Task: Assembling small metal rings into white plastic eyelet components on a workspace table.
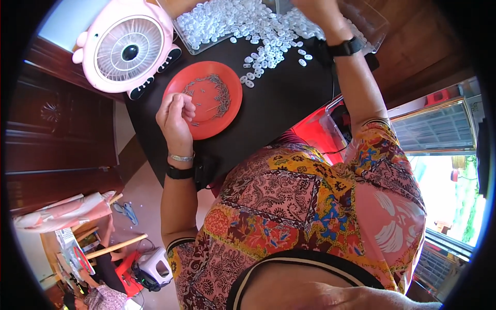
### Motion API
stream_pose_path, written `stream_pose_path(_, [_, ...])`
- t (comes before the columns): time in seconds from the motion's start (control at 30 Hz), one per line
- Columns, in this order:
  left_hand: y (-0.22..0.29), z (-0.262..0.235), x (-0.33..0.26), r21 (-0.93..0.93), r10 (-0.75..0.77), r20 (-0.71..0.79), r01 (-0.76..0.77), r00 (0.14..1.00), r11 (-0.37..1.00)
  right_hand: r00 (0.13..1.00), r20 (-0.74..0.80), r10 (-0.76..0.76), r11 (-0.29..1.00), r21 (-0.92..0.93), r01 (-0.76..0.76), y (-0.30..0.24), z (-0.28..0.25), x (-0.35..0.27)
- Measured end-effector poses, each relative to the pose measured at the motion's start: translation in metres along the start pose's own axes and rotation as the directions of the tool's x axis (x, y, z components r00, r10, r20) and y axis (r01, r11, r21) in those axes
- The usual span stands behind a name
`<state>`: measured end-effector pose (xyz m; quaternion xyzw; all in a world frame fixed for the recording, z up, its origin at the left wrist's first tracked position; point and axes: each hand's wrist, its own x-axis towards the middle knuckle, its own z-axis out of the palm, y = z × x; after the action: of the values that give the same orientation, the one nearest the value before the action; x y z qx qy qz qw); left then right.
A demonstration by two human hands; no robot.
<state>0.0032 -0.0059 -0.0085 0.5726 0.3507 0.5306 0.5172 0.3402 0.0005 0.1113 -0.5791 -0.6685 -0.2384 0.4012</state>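
My left hand (pixel 175 114) is over the near left rim of a round orange-red plate (pixel 233 111). Its fingers are curled in with the thumb against them; anything inside is hidden. Small grey screws (pixel 223 98) lie on the plate, mostly in a curved band along its far and right side. My right hand (pixel 316 10) reaches to the far edge of the table, beside a large heap of small white oval plastic pieces (pixel 222 20) with holes. Its fingers are cut off by the top of the picture. Several loose white pieces (pixel 266 56) trail from the heap toward the plate.
A pink animal-shaped fan (pixel 129 51) stands left of the plate on the black table (pixel 279 103). Clear plastic trays (pixel 377 26) hold part of the heap. Something red (pixel 314 133) is below the table's right edge. Another person (pixel 106 297) is at lower left, near stools (pixel 155 266).
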Motion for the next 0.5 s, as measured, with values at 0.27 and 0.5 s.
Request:
stream_pose_path(0.27, [-0.001, -0.002, 0.001, 0.024, -0.027, -0.017, 0.028, 0.999, 0.999, 0.678, 0.697, -0.233, 0.933, 0.356, -0.045, -0.021, 0.08, -0.065])
stream_pose_path(0.5, [0.001, -0.003, 0.002, 0.032, -0.03, -0.03, 0.031, 0.999, 0.999, 0.622, 0.747, -0.235, 0.971, 0.15, 0.187, -0.032, 0.101, -0.075])
